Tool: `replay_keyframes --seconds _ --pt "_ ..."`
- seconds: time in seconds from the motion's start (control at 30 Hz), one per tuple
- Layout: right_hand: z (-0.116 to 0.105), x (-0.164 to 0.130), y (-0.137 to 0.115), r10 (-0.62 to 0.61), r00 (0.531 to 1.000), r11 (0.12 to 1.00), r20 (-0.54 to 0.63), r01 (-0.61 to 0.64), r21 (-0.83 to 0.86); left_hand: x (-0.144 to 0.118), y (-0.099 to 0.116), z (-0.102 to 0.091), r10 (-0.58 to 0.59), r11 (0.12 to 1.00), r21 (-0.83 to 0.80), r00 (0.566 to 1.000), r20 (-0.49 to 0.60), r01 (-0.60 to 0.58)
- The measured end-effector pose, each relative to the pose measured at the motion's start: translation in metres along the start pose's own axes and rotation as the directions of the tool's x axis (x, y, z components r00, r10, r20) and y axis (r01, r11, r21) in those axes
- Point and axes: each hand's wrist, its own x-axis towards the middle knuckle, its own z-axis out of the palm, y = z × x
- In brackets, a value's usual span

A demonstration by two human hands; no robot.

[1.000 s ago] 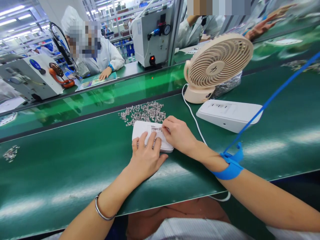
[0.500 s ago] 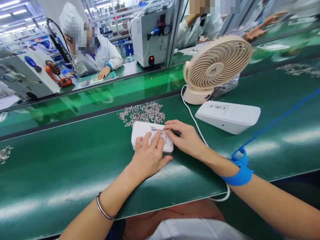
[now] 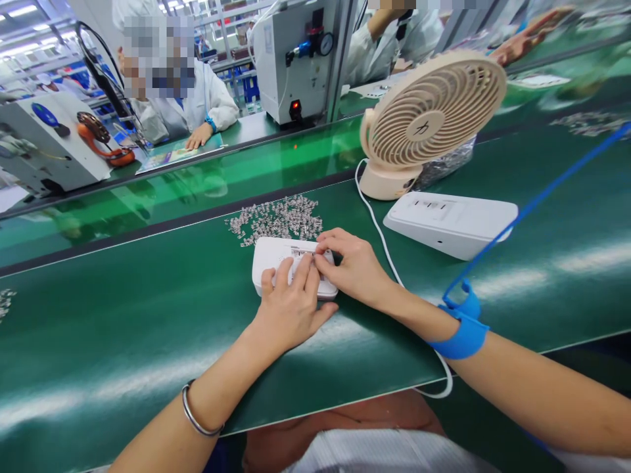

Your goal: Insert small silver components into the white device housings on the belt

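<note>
Under the left fingers (image 3: 282,270) and right fingers (image 3: 329,244) lies a white case (image 3: 269,253).

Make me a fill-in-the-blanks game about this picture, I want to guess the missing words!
1. The left hand rests on a device whose color is ____.
2. The blue wristband is on the person's ____ arm.
3. The heap of small parts lies on a work surface colored ____.
4. The beige thing with a round grille is a ____.

Missing words: white; right; green; fan.
</note>
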Motion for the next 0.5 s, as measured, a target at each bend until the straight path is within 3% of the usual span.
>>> replay_keyframes --seconds 0.1,0.2,0.37,0.5 --pt "-0.001 0.005 -0.002 -0.029 0.998 0.994 0.053 0.035 -0.103 0.000 0.000 0.000 -0.002 1.000 0.000 1.000 -0.001 0.002" --pt "-0.006 0.012 -0.010 -0.022 0.983 0.971 0.183 0.064 -0.229 0.000 -0.001 0.000 0.011 1.000 0.005 1.000 -0.023 -0.011" --pt "-0.014 0.026 -0.029 0.086 0.896 0.921 0.435 0.096 -0.378 0.001 -0.001 0.000 0.006 1.000 0.014 0.998 -0.059 -0.005" --pt "-0.014 0.027 -0.029 0.019 0.892 0.912 0.452 0.170 -0.374 0.000 -0.001 0.000 -0.008 1.000 0.011 1.000 -0.026 0.008"
